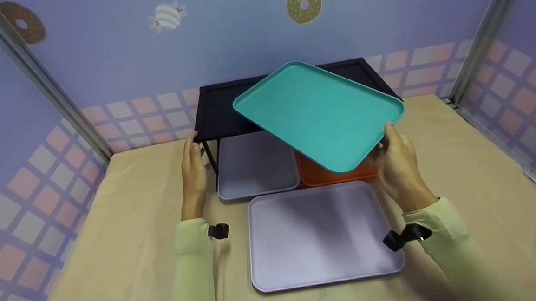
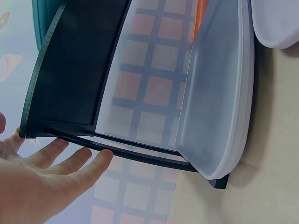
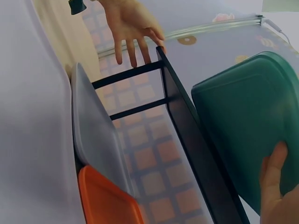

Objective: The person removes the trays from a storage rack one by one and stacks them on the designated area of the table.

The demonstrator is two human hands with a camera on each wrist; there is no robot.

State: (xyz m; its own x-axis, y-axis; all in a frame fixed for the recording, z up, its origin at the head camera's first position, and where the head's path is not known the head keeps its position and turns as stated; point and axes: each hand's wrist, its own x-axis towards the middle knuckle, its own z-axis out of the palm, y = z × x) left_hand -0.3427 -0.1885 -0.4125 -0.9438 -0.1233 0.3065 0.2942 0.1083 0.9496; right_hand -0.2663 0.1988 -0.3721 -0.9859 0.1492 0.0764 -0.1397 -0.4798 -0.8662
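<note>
My right hand [image 1: 400, 170] grips the near right corner of a teal tray [image 1: 321, 114], thumb on its rim; the tray is tilted above the black rack [image 1: 219, 111]. In the right wrist view, fingers of that hand [image 3: 275, 182] lie against the underside of the teal tray [image 3: 247, 116]. My left hand [image 1: 194, 178] is at the rack's left side with its fingers extended; in the left wrist view the fingertips of this hand [image 2: 51, 182] are at the rack's top edge and leg. Under the rack's top lie a grey tray [image 1: 257, 165] and an orange tray [image 1: 330, 172].
A pale lilac tray [image 1: 319, 235] lies flat on the cloth-covered table [image 1: 130, 252], in front of the grey and orange trays. Behind the rack stands a patterned wall [image 1: 237, 31], with metal posts at both corners.
</note>
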